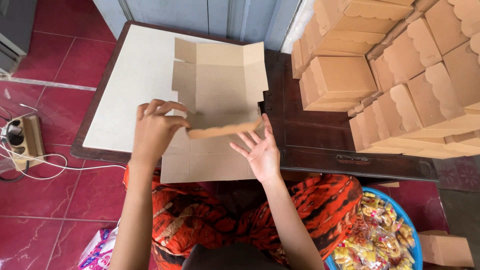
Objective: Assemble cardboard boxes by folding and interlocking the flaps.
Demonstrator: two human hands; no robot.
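The box blank lies flat on the table, mostly unfolded. Left hand, fingers pinched narrow, grips the scalloped flap at its left end. Right hand, fingers spread wide, supports the flap's right end. Side walls remain unraised. Finished boxes are stacked right of the blank.

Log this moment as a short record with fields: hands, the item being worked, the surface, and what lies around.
left hand: fingers pinch the left end of the scalloped flap
right hand: open, palm up, fingertips at the flap's right end
item: flat cardboard box blank, partly folded, scalloped flap raised
surface: dark wooden table with a pale board on it
right side: stack of finished boxes
floor: blue basin of snack packets, power strip
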